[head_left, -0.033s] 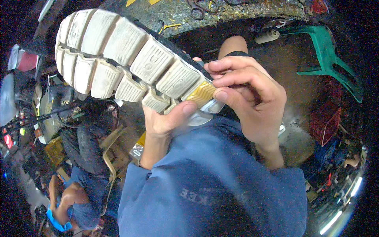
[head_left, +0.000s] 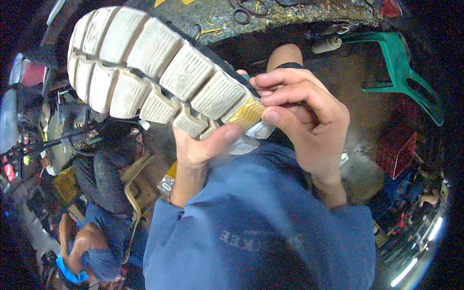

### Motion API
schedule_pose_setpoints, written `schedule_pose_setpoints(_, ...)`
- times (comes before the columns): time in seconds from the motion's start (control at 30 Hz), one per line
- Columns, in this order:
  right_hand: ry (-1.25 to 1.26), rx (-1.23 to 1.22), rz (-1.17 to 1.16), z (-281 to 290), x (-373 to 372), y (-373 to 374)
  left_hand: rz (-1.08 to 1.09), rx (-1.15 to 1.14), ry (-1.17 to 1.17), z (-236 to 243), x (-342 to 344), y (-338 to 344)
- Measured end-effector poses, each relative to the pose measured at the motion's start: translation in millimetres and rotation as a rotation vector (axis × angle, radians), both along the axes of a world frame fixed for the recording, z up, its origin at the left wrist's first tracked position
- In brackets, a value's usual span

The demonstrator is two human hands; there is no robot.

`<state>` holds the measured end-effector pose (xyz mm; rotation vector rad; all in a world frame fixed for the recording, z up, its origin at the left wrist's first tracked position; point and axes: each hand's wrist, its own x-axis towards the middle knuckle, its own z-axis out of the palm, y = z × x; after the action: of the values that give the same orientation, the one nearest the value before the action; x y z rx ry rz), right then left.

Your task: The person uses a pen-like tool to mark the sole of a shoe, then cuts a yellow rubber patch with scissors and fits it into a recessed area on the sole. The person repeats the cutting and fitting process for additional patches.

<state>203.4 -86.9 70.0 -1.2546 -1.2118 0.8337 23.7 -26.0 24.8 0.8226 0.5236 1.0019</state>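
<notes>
A black sneaker, its worn white segmented sole point(head_left: 179, 72) turned up toward me, lies tilted across the upper left and middle of the view. My left hand point(head_left: 203, 147) grips it from below, thumb on the lower edge by a clear plastic-looking part. My right hand point(head_left: 302, 118) has its fingers curled over the narrower end, with the thumb tip touching a yellow wavy-ridged patch point(head_left: 245, 113) there. Whether anything small is between those fingertips is hidden. My lap is under a blue cloth point(head_left: 261, 208).
A worn workbench point(head_left: 285, 17) holds dark scissors point(head_left: 241, 14) and yellow scraps. A thread spool point(head_left: 326, 45) sits beside a green plastic frame point(head_left: 386, 58). A red crate point(head_left: 396, 154) is at right. Another person point(head_left: 94, 241) is at lower left, beside a pale curved chair edge point(head_left: 133, 183).
The wide end of the sneaker has risen very slightly. Both my hands keep about the same position and grip.
</notes>
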Motion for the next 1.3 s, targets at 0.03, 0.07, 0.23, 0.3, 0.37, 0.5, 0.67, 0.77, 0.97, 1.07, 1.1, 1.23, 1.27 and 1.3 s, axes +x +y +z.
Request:
schedule_pose_setpoints(0.03, 0.070, -0.009, -0.005, -3, 0, -1, 0.012, -0.002, -0.009, 2, 1, 0)
schedule_pose_setpoints(0.07, 0.131, -0.012, -0.013, -5, -2, -1, 0.024, -0.004, -0.019, 4, 2, 0)
schedule_pose_setpoints(0.23, 0.284, -0.044, 0.008, -17, -1, -2, -0.040, -0.032, 0.092, 11, -1, 2)
schedule_pose_setpoints(0.3, 0.330, -0.014, 0.038, -21, 1, -1, -0.039, -0.037, 0.139, 11, -2, 1)
schedule_pose_setpoints(0.37, 0.301, -0.016, 0.028, -22, 2, -2, -0.022, -0.009, 0.211, 8, -3, 0)
schedule_pose_setpoints(0.5, 0.284, -0.004, 0.017, -23, -1, -2, 0.027, 0.045, 0.254, 1, -3, 2)
schedule_pose_setpoints(0.67, 0.291, -0.045, -0.023, -23, -9, -1, -0.017, -0.064, 0.208, 3, -8, 6)
schedule_pose_setpoints(0.77, 0.274, -0.045, -0.032, -23, -8, -2, -0.044, -0.102, 0.152, 5, -6, 8)
schedule_pose_setpoints(0.97, 0.244, -0.095, -0.074, -25, -4, 1, 0.032, -0.440, -0.134, -3, 8, 5)
schedule_pose_setpoints(1.07, 0.270, -0.109, -0.082, -25, -6, 1, 0.033, -0.450, -0.152, -5, 7, 4)
schedule_pose_setpoints(1.1, 0.292, -0.111, -0.084, -24, -7, 1, 0.027, -0.423, -0.144, -6, 7, 4)
schedule_pose_setpoints(1.23, 0.274, -0.112, -0.095, -22, -8, 2, -0.009, -0.334, -0.072, -4, 7, 4)
schedule_pose_setpoints(1.27, 0.273, -0.111, -0.092, -21, -8, 2, -0.024, -0.303, -0.042, -4, 7, 5)
schedule_pose_setpoints(1.3, 0.272, -0.111, -0.089, -21, -8, 2, -0.033, -0.270, -0.007, -3, 7, 6)
